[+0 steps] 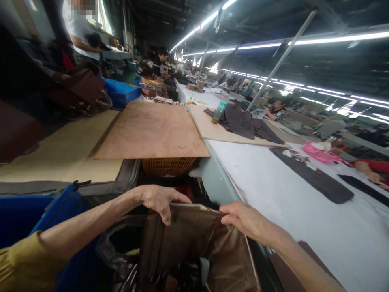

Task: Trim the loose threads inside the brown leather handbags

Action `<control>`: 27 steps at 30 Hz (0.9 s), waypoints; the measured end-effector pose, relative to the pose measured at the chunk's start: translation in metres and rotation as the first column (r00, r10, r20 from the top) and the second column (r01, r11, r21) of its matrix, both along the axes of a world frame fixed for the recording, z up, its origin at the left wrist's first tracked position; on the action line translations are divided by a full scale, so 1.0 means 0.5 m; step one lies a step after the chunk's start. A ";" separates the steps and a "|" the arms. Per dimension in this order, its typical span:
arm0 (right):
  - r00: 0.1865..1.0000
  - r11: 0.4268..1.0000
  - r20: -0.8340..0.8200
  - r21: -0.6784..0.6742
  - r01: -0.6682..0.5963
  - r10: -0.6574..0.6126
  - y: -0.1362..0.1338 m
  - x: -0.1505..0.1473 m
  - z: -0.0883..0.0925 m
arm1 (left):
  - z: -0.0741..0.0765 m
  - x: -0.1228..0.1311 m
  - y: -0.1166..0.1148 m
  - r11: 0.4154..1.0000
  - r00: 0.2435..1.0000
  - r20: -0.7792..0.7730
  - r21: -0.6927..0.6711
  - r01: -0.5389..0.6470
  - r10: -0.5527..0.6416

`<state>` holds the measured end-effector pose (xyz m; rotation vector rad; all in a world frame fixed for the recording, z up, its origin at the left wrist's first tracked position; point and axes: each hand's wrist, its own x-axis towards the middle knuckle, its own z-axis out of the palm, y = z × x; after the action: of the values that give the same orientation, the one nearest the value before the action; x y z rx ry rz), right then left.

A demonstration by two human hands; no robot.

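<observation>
A brown bag (pixel 194 231) with a shiny lining stands open below me, its mouth facing up. My left hand (pixel 159 200) is closed over the back left part of its rim, thumb down against the inner side and fingers along the edge. At the back right corner, my right hand (pixel 243 219) pinches the rim between thumb and fingers. Down inside the mouth, dark and pale shapes are too dim to name. Left of the bag, a clear plastic loop (pixel 109 247) shows, partly hidden under my left forearm.
A white-topped table (pixel 261 186) runs along my right, bearing a dark flat panel (pixel 316 178), brown pieces (pixel 243 121) and a glue bottle (pixel 219 112). Ahead, a wooden board (pixel 152 129) spans above a yellow basket (pixel 168 165). Blue bins (pixel 60 211) stand left. Several people work around.
</observation>
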<state>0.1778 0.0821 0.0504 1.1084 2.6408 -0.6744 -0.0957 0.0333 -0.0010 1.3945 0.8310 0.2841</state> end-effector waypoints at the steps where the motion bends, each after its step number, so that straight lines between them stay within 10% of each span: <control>1: 1.000 1.000 -0.014 -0.024 0.018 -0.018 0.001 0.004 -0.014 | -0.002 -0.003 0.003 0.999 1.000 -0.014 -0.034 0.013 -0.014; 12: 0.980 0.961 -0.189 -0.276 0.004 -0.058 0.009 -0.011 -0.040 | -0.017 0.010 -0.002 0.999 0.999 -0.015 -0.025 0.043 -0.043; 20: 0.977 0.978 -0.205 -0.206 0.007 -0.050 0.003 -0.025 -0.051 | -0.003 0.084 0.018 0.890 0.939 -0.308 0.456 0.005 0.152; 27: 0.980 0.972 -0.174 -0.230 0.056 -0.097 0.004 -0.026 -0.057 | -0.042 0.102 0.027 0.947 0.958 -0.162 0.257 -0.192 0.238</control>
<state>0.1646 0.0839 0.0221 1.1362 2.5950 -1.1105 -0.0447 0.0466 -0.0218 1.5737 1.1429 0.4352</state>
